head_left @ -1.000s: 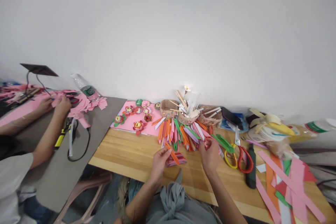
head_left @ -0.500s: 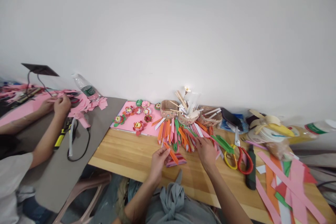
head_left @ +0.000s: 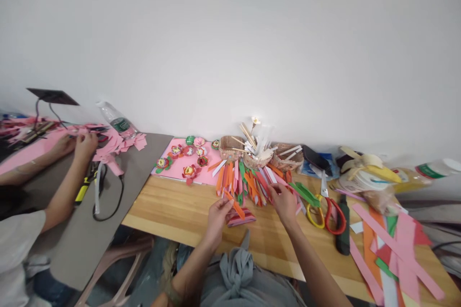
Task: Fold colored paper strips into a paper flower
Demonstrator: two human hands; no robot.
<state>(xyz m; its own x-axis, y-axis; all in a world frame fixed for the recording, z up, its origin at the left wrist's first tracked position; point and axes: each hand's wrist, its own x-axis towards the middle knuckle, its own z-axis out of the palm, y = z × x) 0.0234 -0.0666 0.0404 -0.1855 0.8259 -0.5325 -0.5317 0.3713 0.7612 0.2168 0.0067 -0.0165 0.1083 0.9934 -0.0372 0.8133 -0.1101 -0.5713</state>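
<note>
My left hand [head_left: 218,216] is closed in a pinch on a folded orange paper strip [head_left: 236,206], which slants down to the right. A small pink and purple striped paper stack [head_left: 242,218] lies on the table just behind that strip. My right hand [head_left: 284,203] reaches over the right side of a fanned pile of paper strips [head_left: 236,182] in orange, pink, green and white. Its thumb and fingers pinch the end of a reddish-pink paper strip [head_left: 264,181]; the fingertips partly cover it.
Small baskets [head_left: 231,148] with sticks stand behind the pile. Paper flowers [head_left: 189,171] lie on a pink sheet to the left. Scissors [head_left: 326,204], a dark green pen-like tool [head_left: 343,230] and loose strips [head_left: 399,249] are at right. A co-worker's hands [head_left: 84,146] handle pink paper at far left.
My right hand has drawn slightly back toward me from the pile, and a reddish-pink strip now shows at its fingertips. My left hand keeps the orange strip almost in place.
</note>
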